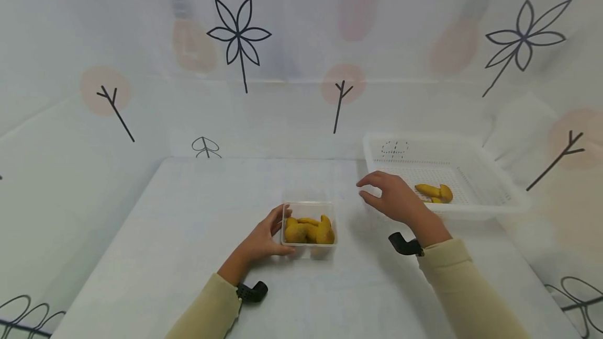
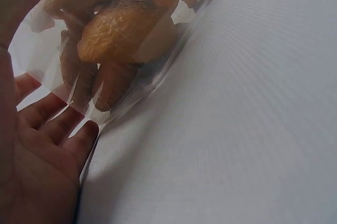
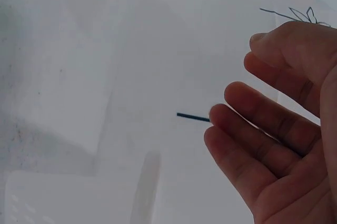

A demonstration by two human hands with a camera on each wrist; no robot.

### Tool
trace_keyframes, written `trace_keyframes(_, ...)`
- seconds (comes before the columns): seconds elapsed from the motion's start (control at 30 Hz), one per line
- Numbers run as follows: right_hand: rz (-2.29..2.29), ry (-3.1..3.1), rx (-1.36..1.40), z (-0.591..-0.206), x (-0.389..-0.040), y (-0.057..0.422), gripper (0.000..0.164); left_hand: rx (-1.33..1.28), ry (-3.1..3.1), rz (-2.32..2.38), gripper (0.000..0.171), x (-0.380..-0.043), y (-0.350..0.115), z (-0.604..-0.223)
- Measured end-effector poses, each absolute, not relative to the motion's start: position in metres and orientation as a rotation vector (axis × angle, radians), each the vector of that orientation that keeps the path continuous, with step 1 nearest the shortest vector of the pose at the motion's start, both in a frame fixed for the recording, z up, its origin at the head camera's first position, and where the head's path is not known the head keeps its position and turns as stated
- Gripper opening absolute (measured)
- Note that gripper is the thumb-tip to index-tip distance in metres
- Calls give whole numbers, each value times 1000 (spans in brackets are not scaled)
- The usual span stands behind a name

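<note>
A clear plastic box point(image 1: 309, 203) stands on the white table, with several yellow-brown mushrooms point(image 1: 324, 230) inside. My left hand point(image 1: 260, 237) grips it from the left, thumb at the near side and fingers along the left wall. Through that clear wall, the left wrist view shows a wrinkled mushroom cap point(image 2: 124, 34) and stem close to the fingers. My right hand point(image 1: 397, 199) hovers with bent, spread fingers between the box and a white basket point(image 1: 511, 192). Nothing lies between its thumb and fingers point(image 3: 258, 105). More yellow mushrooms point(image 1: 427, 190) lie in the basket, partly hidden by its near rim.
The perforated basket stands at the table's back right, against the cloth backdrop point(image 1: 292, 114). That printed cloth also rises along the left and right sides. White covering point(image 1: 188, 213) spreads over the table left of the box.
</note>
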State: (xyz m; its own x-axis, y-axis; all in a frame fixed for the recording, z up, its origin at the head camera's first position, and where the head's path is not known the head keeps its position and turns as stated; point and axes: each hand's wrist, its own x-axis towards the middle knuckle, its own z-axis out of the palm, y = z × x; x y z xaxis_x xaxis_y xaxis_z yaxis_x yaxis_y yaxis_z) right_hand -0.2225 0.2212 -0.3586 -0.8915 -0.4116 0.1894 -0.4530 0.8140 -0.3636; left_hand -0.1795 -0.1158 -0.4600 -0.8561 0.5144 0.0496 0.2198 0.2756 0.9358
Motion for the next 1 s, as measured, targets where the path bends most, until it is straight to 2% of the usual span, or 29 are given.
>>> trace_keyframes(0.33,592,-2896,809,-357,-211,204,20,676,2299,1601,106,-179,-117,-463)
trace_keyframes(0.57,599,-2880,905,-359,-206,195,20,680,2329,1610,109,-191,-118,-490)
trace_keyframes(1.0,537,-2913,1066,-366,-197,174,24,701,2362,1631,109,-190,-117,-492)
